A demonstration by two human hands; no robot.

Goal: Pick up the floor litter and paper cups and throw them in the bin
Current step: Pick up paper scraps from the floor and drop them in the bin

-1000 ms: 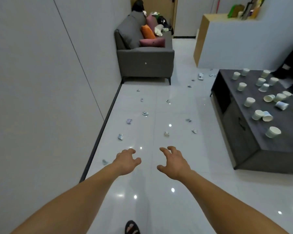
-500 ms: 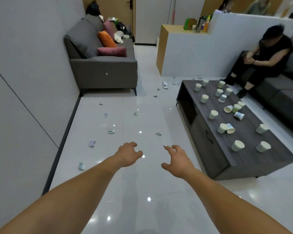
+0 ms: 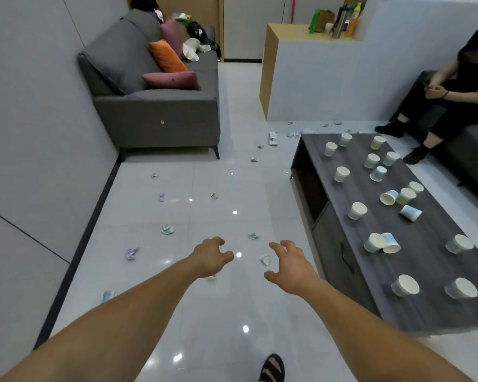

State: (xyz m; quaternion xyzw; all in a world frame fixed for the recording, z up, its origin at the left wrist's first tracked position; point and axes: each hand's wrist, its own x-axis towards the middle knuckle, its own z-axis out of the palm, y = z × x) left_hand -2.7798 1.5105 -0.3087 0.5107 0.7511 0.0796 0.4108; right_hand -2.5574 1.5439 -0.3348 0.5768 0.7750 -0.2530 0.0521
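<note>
Head view: this looks like the approach, with nothing picked up yet. Left hand (image 3: 210, 257) and right hand (image 3: 291, 267) reach forward, each grip loosely spread and empty. Litter scraps (image 3: 265, 259) dot the floor (image 3: 232, 312) beside the bench (image 3: 425, 260), and paper cups (image 3: 358, 210) sit on it. The next move probably calls for stooping to a scrap. No bin shows.

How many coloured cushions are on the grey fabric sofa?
3: orange cushion leaning on the grey sofa backrest, pink cushion flat on the seat before it, mauve cushion behind it; clutter may hide more.
</note>
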